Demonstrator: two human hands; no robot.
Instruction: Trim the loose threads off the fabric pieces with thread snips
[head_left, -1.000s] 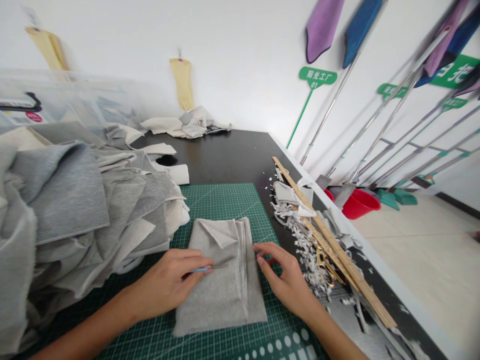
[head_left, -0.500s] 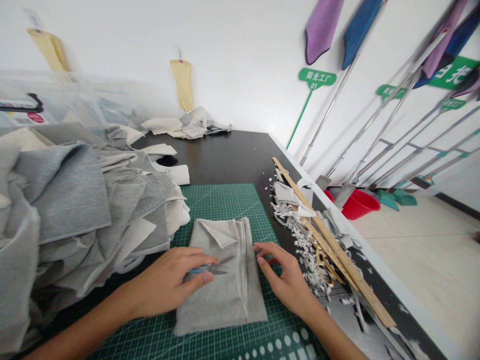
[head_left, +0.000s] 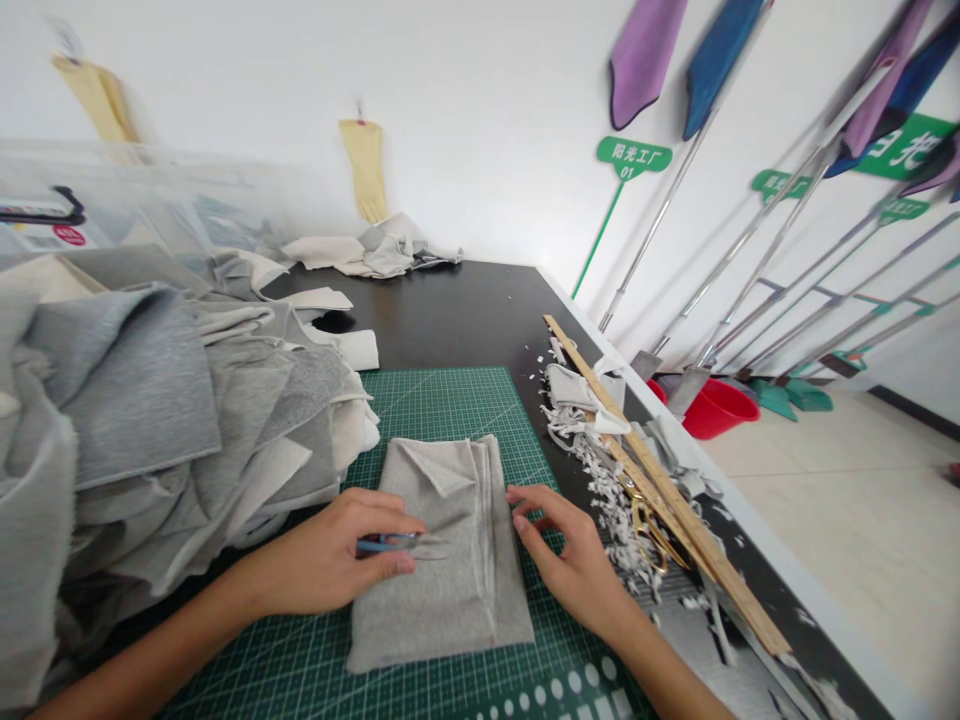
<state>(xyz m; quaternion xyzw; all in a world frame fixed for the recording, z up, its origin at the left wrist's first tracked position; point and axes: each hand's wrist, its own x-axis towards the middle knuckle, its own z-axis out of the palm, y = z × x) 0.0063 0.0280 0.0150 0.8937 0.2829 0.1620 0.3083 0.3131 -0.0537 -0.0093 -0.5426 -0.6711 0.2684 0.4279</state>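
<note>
A folded piece of grey fabric [head_left: 427, 610] lies on the green cutting mat [head_left: 457, 400], one upper corner flap turned back. Over its left part, my left hand [head_left: 337, 550] holds small blue-handled snips [head_left: 401, 544] between thumb and fingers, their blades pointing right over the cloth. My right hand [head_left: 566, 545] rests at the fabric's right edge, fingers curved and apart, with nothing between them.
A big heap of grey and cream cloth [head_left: 187, 400] covers the left side. On the right are wooden rulers [head_left: 675, 500], gold-handled scissors [head_left: 651, 530] and fabric scraps [head_left: 600, 480]. A red bucket [head_left: 720, 408] stands on the floor beyond the table edge.
My left hand has shifted slightly left with the snips, which show more of their blue handles. My right hand and the folded fabric have stayed in place.
</note>
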